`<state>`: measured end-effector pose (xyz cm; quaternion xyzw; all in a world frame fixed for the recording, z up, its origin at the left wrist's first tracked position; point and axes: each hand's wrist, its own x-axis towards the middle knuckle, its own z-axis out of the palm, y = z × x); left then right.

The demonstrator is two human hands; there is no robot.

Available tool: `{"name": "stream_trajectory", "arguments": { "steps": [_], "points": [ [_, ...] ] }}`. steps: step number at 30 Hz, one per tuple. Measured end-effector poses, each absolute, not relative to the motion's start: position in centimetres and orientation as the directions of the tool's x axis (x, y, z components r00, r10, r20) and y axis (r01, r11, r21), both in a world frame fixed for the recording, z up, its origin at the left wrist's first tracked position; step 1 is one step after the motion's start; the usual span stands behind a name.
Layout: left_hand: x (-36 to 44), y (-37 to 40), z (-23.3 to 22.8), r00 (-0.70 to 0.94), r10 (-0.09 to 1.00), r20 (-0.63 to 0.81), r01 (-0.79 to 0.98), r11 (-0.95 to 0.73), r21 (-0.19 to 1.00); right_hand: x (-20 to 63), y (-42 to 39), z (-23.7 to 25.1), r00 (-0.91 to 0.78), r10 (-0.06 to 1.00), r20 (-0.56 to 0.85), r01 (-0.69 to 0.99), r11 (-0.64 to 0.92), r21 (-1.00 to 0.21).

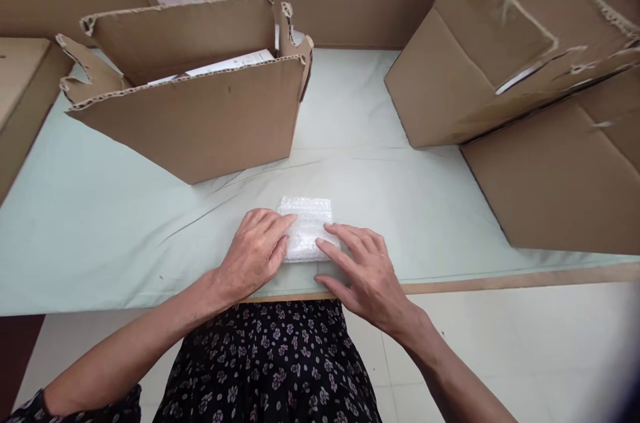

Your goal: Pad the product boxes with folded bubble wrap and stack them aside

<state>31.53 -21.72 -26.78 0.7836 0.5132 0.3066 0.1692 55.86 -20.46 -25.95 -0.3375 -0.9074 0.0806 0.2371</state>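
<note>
A small packet wrapped in clear bubble wrap [309, 219] lies on the pale green table cover [120, 223] close to the front edge. My left hand [255, 253] rests on its left side, fingers flat over the wrap. Its lower right part lies under the spread, flat fingers of my right hand [365, 273]. Neither hand lifts it; both lie on top of it.
An open cardboard box [200, 109] with white papers inside stands behind the packet at the left. Large tilted cardboard boxes [525, 103] fill the right side. Another box [20, 96] sits at the far left edge. More cardboard lines the back.
</note>
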Motion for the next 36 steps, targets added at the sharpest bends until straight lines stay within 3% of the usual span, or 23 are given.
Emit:
{"name": "stream_trajectory", "arguments": {
  "steps": [3,6,9,12,17,22,28,30,32,34,36],
  "points": [
    [31.3,-22.3,-26.4,0.086,0.975,0.205,0.614,-0.213,0.76,55.3,-19.9,-26.5,-0.617,0.668,0.417,0.579,0.743,-0.334],
    [31.1,-23.9,-25.3,-0.108,0.989,-0.102,0.221,0.123,0.967,54.9,-19.6,-26.6,-0.486,0.75,0.449,0.578,0.661,-0.479],
    [31.8,-25.2,-24.8,-0.052,0.933,-0.356,-0.187,0.34,0.921,54.7,-19.9,-26.3,-0.445,0.821,0.359,0.54,0.565,-0.624],
    [32.9,-25.5,-25.2,0.059,0.91,-0.41,-0.305,0.407,0.861,54.6,-20.5,-26.0,-0.489,0.838,0.241,0.479,0.489,-0.729],
    [33.9,-25.5,-25.7,0.073,0.951,-0.299,-0.22,0.308,0.926,55.3,-21.0,-25.9,-0.429,0.883,0.191,0.541,0.421,-0.728],
    [33.7,-25.3,-24.5,0.096,0.97,-0.223,-0.09,0.232,0.969,55.4,-20.9,-25.2,-0.551,0.834,0.019,0.384,0.273,-0.882],
    [32.2,-24.4,-23.9,0.135,0.97,-0.2,-0.067,0.211,0.975,54.6,-19.8,-24.6,-0.455,0.89,0.022,0.407,0.23,-0.884],
    [30.7,-23.9,-23.3,0.116,0.991,-0.072,0.068,0.064,0.996,54.7,-18.9,-24.1,-0.449,0.893,0.033,0.433,0.249,-0.866],
    [28.6,-23.2,-22.2,0.048,0.979,0.196,0.283,-0.202,0.938,55.2,-17.8,-23.2,-0.41,0.909,0.076,0.482,0.287,-0.828],
    [25.9,-22.1,-20.8,-0.042,0.865,0.501,0.548,-0.399,0.735,56.0,-16.4,-21.8,-0.339,0.928,0.152,0.547,0.326,-0.771],
    [23.2,-20.5,-19.3,-0.103,0.698,0.709,0.76,-0.404,0.509,56.8,-14.6,-19.6,-0.267,0.941,0.209,0.614,0.333,-0.715]
  ]
}}
